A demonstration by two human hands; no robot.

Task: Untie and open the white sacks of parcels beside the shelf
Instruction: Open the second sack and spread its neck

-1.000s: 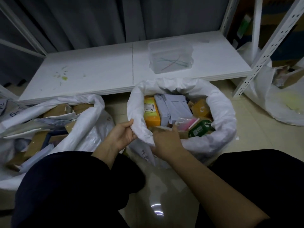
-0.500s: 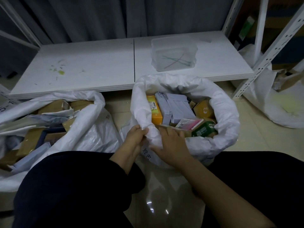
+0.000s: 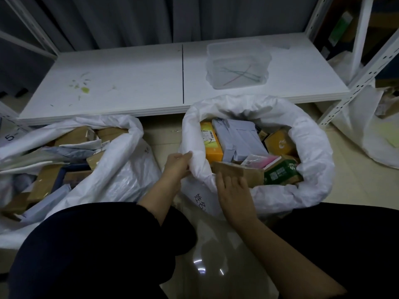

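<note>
An open white sack [image 3: 311, 147] stands on the floor in front of the low shelf [image 3: 129, 89], its rim rolled down and several parcels showing inside. My left hand [image 3: 176, 167] pinches the near-left part of the rolled rim. My right hand [image 3: 234, 190] lies at the near rim with its fingers stretched toward a brown cardboard parcel [image 3: 237, 171]. A second white sack [image 3: 121, 169] lies open at the left, full of brown boxes and grey mailers.
A clear plastic tub [image 3: 237, 63] with coloured ties sits on the shelf board. Another white sack [image 3: 367, 130] stands at the right behind the shelf upright [image 3: 356, 83]. My dark-clothed knees fill the bottom of the view. Glossy tiled floor lies between them.
My left hand has moved up along the rim and still pinches it. My right hand has let go of the rim fold and its fingers now lie straight toward the brown parcel.
</note>
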